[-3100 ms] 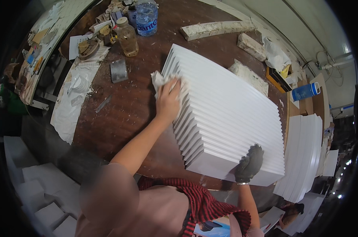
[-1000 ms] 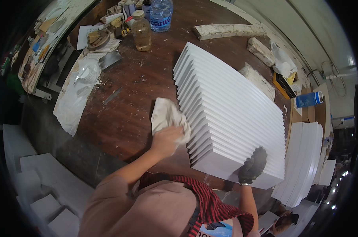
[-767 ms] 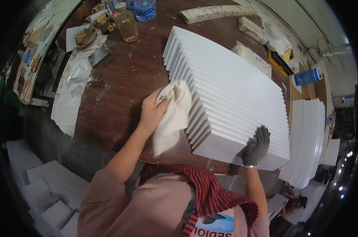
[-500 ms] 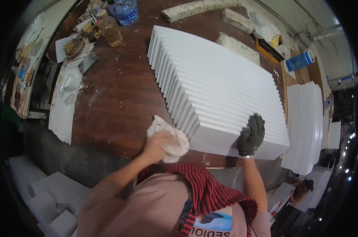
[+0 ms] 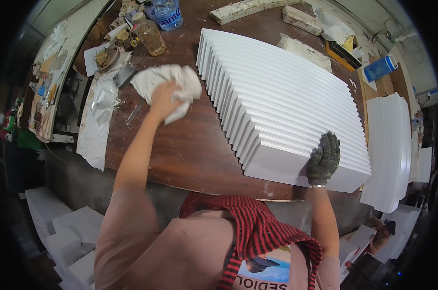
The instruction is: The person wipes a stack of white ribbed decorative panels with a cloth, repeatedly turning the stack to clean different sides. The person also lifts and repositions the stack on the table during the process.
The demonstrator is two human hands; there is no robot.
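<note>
A white cloth (image 5: pixel 186 81) is bunched under my bare left hand (image 5: pixel 164 100), whose fingers are closed on it over the brown tabletop, left of the stack. My right hand (image 5: pixel 324 158), in a dark grey knitted glove, lies flat with fingers stretched on the near right part of a stack of white panels (image 5: pixel 282 106). The long panels lie fanned in overlapping steps, their ends making a zigzag edge on the left. The gloved palm rests over the stack's front edge.
On the brown table (image 5: pixel 180 154) stand a jar (image 5: pixel 150 36) and a water bottle (image 5: pixel 168 14), far left. A crumpled plastic sheet (image 5: pixel 97 128) lines the left edge. More white panels (image 5: pixel 387 150) stand at right, near a blue container (image 5: pixel 379 68). A person (image 5: pixel 381 237) is at lower right.
My left hand has swept the cloth from the stack's near left corner away to the far left across the table. My right hand stays on the panels. The whole view has shifted slightly.
</note>
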